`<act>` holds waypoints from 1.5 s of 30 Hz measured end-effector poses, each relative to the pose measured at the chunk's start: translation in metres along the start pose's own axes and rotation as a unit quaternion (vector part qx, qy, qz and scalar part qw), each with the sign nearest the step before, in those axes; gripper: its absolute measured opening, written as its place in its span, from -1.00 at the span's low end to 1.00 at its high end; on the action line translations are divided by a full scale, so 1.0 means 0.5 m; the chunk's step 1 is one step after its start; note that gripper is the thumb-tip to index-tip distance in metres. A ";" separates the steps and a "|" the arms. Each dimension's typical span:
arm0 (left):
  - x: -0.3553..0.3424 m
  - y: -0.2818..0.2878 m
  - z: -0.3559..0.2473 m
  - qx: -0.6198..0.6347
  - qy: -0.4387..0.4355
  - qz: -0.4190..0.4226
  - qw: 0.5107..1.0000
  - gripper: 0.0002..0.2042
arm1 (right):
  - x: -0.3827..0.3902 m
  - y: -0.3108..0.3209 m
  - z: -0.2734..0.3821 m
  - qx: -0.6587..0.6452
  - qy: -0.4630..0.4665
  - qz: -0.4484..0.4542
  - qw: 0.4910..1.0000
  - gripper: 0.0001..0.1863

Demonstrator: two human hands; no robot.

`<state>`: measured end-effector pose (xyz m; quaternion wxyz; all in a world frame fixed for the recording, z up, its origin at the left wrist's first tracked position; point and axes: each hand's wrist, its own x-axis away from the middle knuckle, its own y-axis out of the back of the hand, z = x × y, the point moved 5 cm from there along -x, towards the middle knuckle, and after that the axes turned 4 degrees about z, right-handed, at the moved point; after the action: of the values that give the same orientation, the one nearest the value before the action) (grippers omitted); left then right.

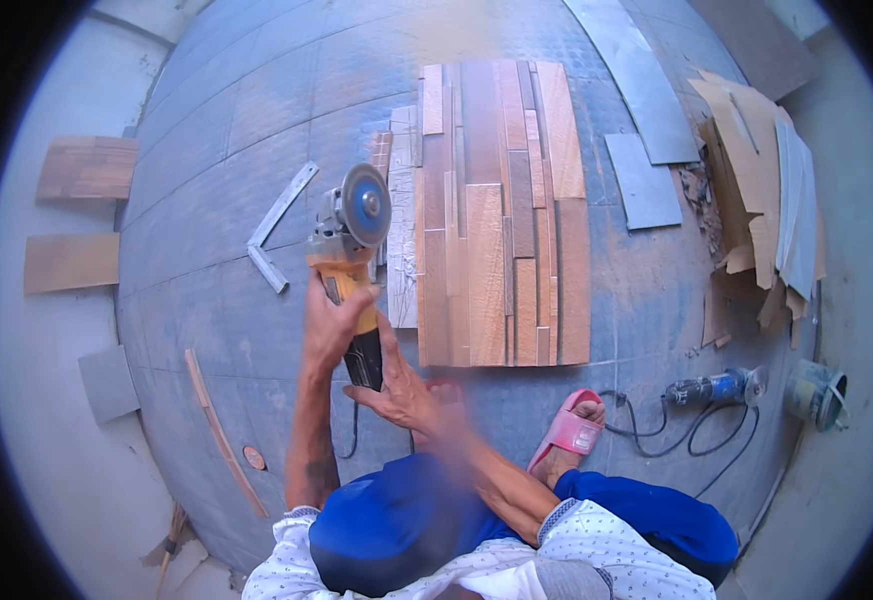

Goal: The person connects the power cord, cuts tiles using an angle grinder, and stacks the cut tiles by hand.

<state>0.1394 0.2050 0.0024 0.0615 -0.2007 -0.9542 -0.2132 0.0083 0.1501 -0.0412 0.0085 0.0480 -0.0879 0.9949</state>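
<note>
A yellow and black angle grinder [342, 268] is held up in front of me, its grey cutting disc [364, 205] at the far end, tilted to the right. My left hand [334, 318] wraps round the yellow body. Lower down, my right hand [396, 385] grips the black rear end. To the right of the grinder lies a panel of wood-look strip tiles [486, 220] in several brown tones. Beside its left edge a pale grooved tile piece [402, 215] lies partly behind the grinder. Whether the disc spins cannot be told.
A metal angle square [281, 225] lies left. A second, blue grinder [716, 387] with a looped cable rests at the right, near a bucket [814, 393]. Grey tile pieces [642, 180] and torn cardboard [746, 180] lie far right. My pink slipper [568, 432] is close to the panel.
</note>
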 end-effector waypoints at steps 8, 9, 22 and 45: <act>0.032 0.035 0.118 0.091 0.143 -0.009 0.985 -0.62 | 0.180 0.122 -0.212 -0.012 -0.306 -0.367 0.879 -0.50; 0.042 0.033 0.122 0.108 0.105 -0.012 0.988 -0.62 | 0.220 0.152 -0.239 0.009 -0.305 -0.418 0.855 -0.53; 0.054 -0.026 0.163 0.086 0.128 0.015 0.988 -0.50 | 0.270 0.273 -0.333 -0.205 -0.232 -0.479 0.821 -0.72; -0.180 -0.132 0.094 -0.131 0.092 0.034 0.987 -0.21 | 0.154 0.237 -0.245 -0.244 -0.244 -0.438 0.830 -0.59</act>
<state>0.1930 0.1386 -0.0834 0.1293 -0.2189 -0.9009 -0.3518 -0.0829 0.0555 -0.1743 0.4328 0.3189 -0.2971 0.7891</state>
